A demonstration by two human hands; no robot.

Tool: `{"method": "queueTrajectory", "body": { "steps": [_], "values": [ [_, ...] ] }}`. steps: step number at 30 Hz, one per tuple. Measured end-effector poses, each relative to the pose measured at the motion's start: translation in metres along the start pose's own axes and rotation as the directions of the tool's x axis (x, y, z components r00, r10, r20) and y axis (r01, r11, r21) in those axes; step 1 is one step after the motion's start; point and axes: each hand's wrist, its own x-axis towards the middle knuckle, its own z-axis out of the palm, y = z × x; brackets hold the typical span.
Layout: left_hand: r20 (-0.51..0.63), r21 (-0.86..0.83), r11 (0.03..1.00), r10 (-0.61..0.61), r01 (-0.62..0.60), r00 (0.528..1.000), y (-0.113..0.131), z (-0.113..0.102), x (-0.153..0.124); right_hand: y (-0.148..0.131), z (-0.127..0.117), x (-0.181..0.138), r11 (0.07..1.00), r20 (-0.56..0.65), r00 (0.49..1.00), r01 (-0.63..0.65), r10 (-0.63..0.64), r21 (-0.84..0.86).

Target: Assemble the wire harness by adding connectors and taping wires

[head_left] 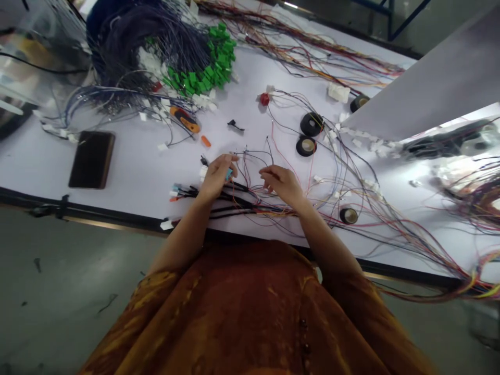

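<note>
My left hand (217,176) is closed around a light blue connector (228,174), which shows between thumb and fingers, with thin wires running off it to the right. My right hand (284,183) hovers over thin red and dark wires, its fingers curled in; whatever they may pinch is too small to make out. Beneath both hands lies a wire harness (238,202) with black-sleeved branches, its connectors pointing left. A thin dark wire (258,152) with a small terminal end lies just beyond the hands.
Green-ended wires (199,75) are heaped at the back left, near an orange cutter (185,120). A dark phone (92,159) lies at left. Black tape rolls (311,124) and a red connector (264,99) sit beyond my right hand. A pale panel (425,78) slants over the right side.
</note>
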Motion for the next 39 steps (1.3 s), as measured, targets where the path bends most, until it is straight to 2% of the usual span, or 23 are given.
{"method": "queueTrajectory", "body": {
  "steps": [2, 5, 9, 16, 18, 21, 23, 26, 28, 30, 32, 35, 37, 39],
  "values": [
    [-0.074, 0.046, 0.998, -0.027, 0.030, 0.997, -0.003, 0.003, 0.000, -0.001, 0.017, 0.025, 0.996, 0.021, 1.000, -0.008, 0.009, -0.084],
    [-0.173, 0.009, 0.997, -0.069, 0.071, 0.982, -0.004, 0.006, 0.001, 0.000, 0.039, 0.060, 0.956, -0.078, 0.996, 0.017, -0.042, -0.292],
    [-0.177, 0.007, 0.994, -0.108, 0.111, 0.978, -0.003, 0.007, 0.003, 0.003, 0.052, 0.085, 0.902, -0.160, 0.986, -0.032, -0.041, -0.430],
    [-0.174, 0.051, 0.995, -0.073, 0.083, 0.982, -0.006, 0.008, 0.001, 0.010, 0.045, 0.075, 0.963, -0.113, 0.993, 0.001, -0.033, -0.270],
    [-0.172, 0.094, 0.993, -0.053, 0.070, 0.984, -0.007, 0.008, 0.001, 0.009, 0.045, 0.069, 0.950, -0.126, 0.992, -0.010, -0.031, -0.311],
    [-0.153, 0.140, 0.988, -0.043, 0.065, 0.987, -0.008, 0.006, 0.000, 0.006, 0.048, 0.061, 0.886, -0.118, 0.993, -0.037, -0.020, -0.463],
    [-0.110, 0.217, 0.975, -0.017, 0.040, 0.994, -0.008, 0.004, -0.001, 0.004, 0.050, 0.058, 0.873, -0.104, 0.995, -0.041, -0.011, -0.487],
    [0.031, 0.424, 0.900, 0.098, -0.102, 0.995, -0.009, 0.001, -0.003, 0.003, 0.047, 0.055, 0.946, -0.136, 0.991, -0.028, -0.017, -0.323],
    [0.155, 0.536, 0.810, 0.180, -0.236, 0.971, -0.010, 0.001, -0.004, 0.004, 0.043, 0.052, 0.991, -0.168, 0.986, -0.010, -0.012, -0.135],
    [0.228, 0.612, 0.724, 0.223, -0.318, 0.948, -0.011, 0.001, -0.005, 0.005, 0.038, 0.049, 0.999, -0.170, 0.985, -0.010, 0.018, 0.050],
    [0.240, 0.670, 0.662, 0.233, -0.334, 0.942, -0.012, 0.002, -0.004, 0.006, 0.033, 0.047, 0.976, -0.157, 0.987, 0.003, 0.032, 0.216],
    [0.229, 0.701, 0.636, 0.229, -0.323, 0.946, -0.014, 0.003, -0.003, 0.006, 0.030, 0.045, 0.910, -0.162, 0.987, 0.056, 0.012, 0.411],
    [0.233, 0.699, 0.640, 0.218, -0.319, 0.948, -0.014, 0.003, -0.003, 0.007, 0.030, 0.046, 0.881, -0.139, 0.990, 0.064, 0.002, 0.468],
    [0.242, 0.691, 0.643, 0.223, -0.329, 0.944, -0.016, 0.001, -0.002, 0.008, 0.030, 0.049, 0.908, -0.115, 0.993, 0.054, -0.006, 0.417]
  ]
}}
